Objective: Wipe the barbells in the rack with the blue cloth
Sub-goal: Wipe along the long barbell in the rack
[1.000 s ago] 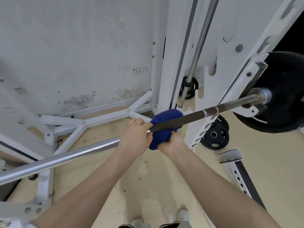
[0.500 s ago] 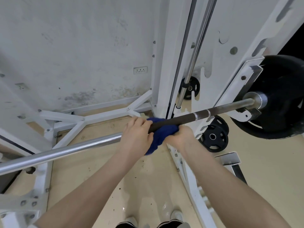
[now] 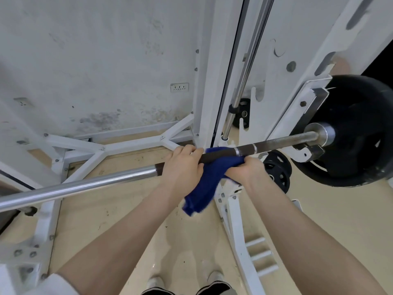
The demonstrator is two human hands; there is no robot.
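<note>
Head view: right hand [image 3: 244, 170] presses blue cloth [image 3: 209, 177] against barbell [image 3: 85, 185].

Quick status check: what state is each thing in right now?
Barbell: resting in the rack, plate loaded.
Blue cloth: wrapped round the bar, tail hanging.
Left hand: gripping the bar.
Right hand: gripping the cloth.
Weight plate: on the bar's end.

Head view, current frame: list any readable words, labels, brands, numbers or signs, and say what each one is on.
No readable text in this frame.
White wall socket plate: only dark slot marks, no lettering.
Small black rubber weight plate on the floor: any raised marking is too blurred to read.
Large black weight plate on the barbell: no legible marking.
Blue cloth and dark knurled steel barbell: no label visible.
</note>
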